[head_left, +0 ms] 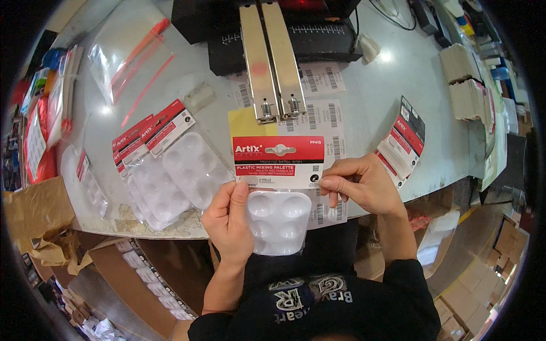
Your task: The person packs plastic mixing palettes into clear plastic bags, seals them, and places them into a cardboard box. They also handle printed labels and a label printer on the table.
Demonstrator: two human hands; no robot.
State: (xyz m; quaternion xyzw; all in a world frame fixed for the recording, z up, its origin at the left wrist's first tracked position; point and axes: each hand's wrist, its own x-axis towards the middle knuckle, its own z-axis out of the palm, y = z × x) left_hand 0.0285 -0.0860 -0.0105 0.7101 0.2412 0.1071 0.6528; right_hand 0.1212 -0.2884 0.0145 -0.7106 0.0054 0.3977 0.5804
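A white plastic paint palette (278,221) with several round wells hangs beneath a red, black and white header card (278,162) with a hanging slot. My left hand (230,219) pinches the card's lower left corner, thumb on its face. At the lower right edge, my right hand (364,183) grips the same card between thumb and fingers. Card and palette are held over the front edge of the table, the card facing up. To the left lie several packed palettes (196,170) with matching red cards (166,128), overlapping in a pile.
A black machine (330,42) with two long metal arms (273,62) stands ahead, above sheets of barcode labels (327,122). Loose header cards (401,142) lie right. Clear bags with red strips (133,62) are far left. Open cardboard boxes (128,284) stand below the table edge.
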